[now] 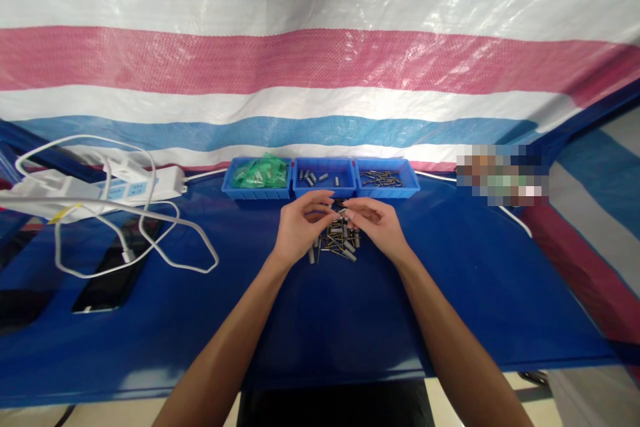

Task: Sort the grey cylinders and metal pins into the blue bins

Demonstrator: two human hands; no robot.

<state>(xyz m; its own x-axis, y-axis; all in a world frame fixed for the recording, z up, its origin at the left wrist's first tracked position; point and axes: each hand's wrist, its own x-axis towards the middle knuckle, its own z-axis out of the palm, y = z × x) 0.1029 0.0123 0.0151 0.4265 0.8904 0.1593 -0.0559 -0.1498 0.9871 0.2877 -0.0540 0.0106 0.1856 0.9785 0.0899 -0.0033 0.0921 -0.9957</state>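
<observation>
My left hand (301, 227) and my right hand (379, 225) meet at mid-table, each with thumb and forefinger pinched together. Between the fingertips is a small metal piece, too small and covered to name. Right beneath lies a loose pile of short grey metal cylinders (349, 255) mixed with thin pin-like metal pieces (327, 251). The fingers hide the far part of the pile. Just beyond, a blue bin (324, 193) contains several similar grey cylinders. Its right-hand neighbour, another blue bin (387, 193), bears thin pin-like pieces (383, 178).
The leftmost blue bin (257, 194) is filled with green plastic packets (263, 172). A white power strip (150, 183) with looping white cables (200, 230) lies left, partly over a black phone (110, 280). Behind the bins hangs a striped sheet (320, 60). A blurred patch covers something at right.
</observation>
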